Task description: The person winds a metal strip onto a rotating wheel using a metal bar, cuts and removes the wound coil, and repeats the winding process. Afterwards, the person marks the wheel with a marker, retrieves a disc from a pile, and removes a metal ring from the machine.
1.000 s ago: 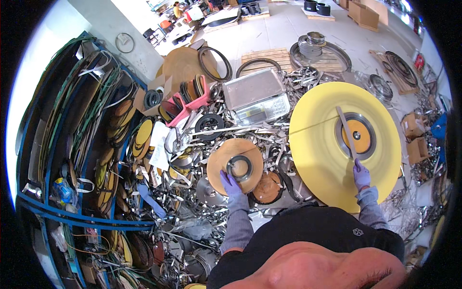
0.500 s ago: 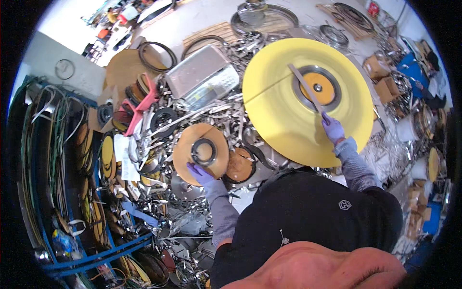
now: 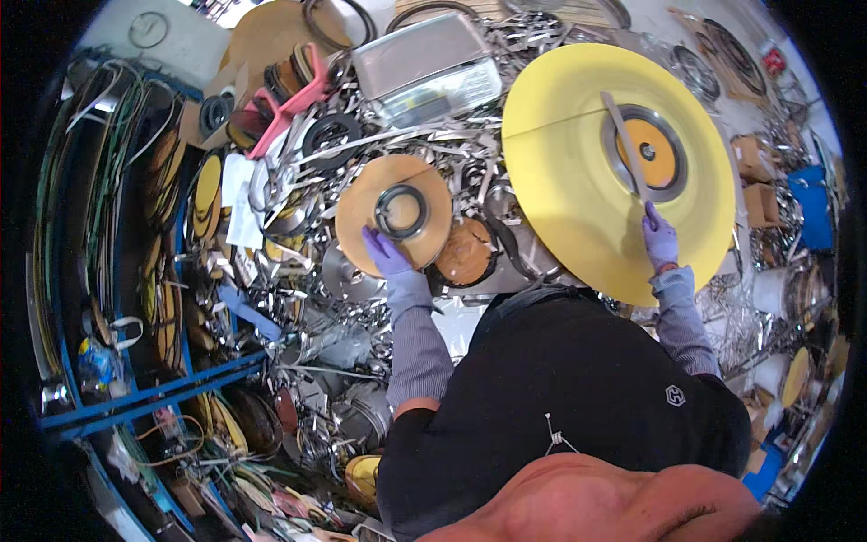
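My right hand (image 3: 661, 240), in a purple glove, is closed round the lower end of a long flat grey-brown strip (image 3: 627, 149). The strip slants across the hub of a large yellow disc (image 3: 551, 190), which has an orange centre (image 3: 652, 149) inside a dark ring. A thin line of band runs over the disc's left half. To the left, a smaller tan disc (image 3: 361, 217) carries a dark coil (image 3: 400, 210) in its middle. My gloved left hand (image 3: 388, 253) lies on its lower rim with the fingers stretched out.
Tangled metal strip scrap (image 3: 452, 167) surrounds the discs. Behind it are a clear plastic box (image 3: 420, 68) and a pink rack (image 3: 287, 113) of discs. Blue shelving (image 3: 153, 397) with hanging bands stands at the left; cardboard boxes (image 3: 761, 206) lie at the right. A brown round block (image 3: 465, 253) sits beside the tan disc.
The view has shifted, so the scene sits further up and right. Both hands keep their places, the right on the strip and the left on the tan disc's rim.
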{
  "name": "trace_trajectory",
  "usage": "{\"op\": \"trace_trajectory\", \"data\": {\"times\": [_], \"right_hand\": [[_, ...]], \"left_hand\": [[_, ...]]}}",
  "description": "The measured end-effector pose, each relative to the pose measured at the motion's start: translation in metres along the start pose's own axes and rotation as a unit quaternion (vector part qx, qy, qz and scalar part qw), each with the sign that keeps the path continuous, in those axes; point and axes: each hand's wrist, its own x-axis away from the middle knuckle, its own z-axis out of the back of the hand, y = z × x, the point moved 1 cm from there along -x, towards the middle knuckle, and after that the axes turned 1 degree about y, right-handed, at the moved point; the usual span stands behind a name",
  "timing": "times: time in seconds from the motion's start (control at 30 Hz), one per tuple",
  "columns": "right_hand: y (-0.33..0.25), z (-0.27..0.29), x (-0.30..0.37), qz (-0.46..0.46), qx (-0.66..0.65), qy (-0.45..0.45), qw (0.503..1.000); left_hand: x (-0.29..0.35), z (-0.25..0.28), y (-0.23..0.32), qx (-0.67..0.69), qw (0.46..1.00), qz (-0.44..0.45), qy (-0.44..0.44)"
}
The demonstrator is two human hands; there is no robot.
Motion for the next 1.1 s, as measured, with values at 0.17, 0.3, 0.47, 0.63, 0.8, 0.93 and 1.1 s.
{"op": "trace_trajectory", "data": {"times": [0.17,0.3,0.47,0.63,0.8,0.93,1.1], "right_hand": [[-0.004,0.001,0.004,0.0,0.035,-0.013,0.999],[-0.01,0.003,0.006,-0.03,0.013,-0.023,0.999],[-0.01,0.005,0.01,-0.038,0.033,0.0,0.999],[-0.009,0.003,0.015,-0.038,0.019,-0.022,0.999],[-0.005,0.0,0.019,-0.022,0.027,-0.013,0.999],[-0.004,-0.003,0.019,-0.02,0.014,-0.015,1.0],[-0.013,-0.001,0.02,-0.028,0.018,-0.013,0.999]], "left_hand": [[-0.002,0.0,-0.001,0.026,1.0,0.003,0.005],[0.0,0.001,-0.005,0.065,0.998,0.009,-0.008],[-0.001,-0.002,-0.004,0.068,0.998,0.0,-0.016],[-0.001,0.0,-0.002,0.044,0.999,-0.01,-0.025],[-0.004,-0.001,-0.014,0.036,0.999,-0.009,-0.029],[-0.007,0.002,-0.026,0.045,0.998,-0.015,-0.039],[-0.007,0.001,-0.032,0.017,0.999,-0.017,-0.029]]}}
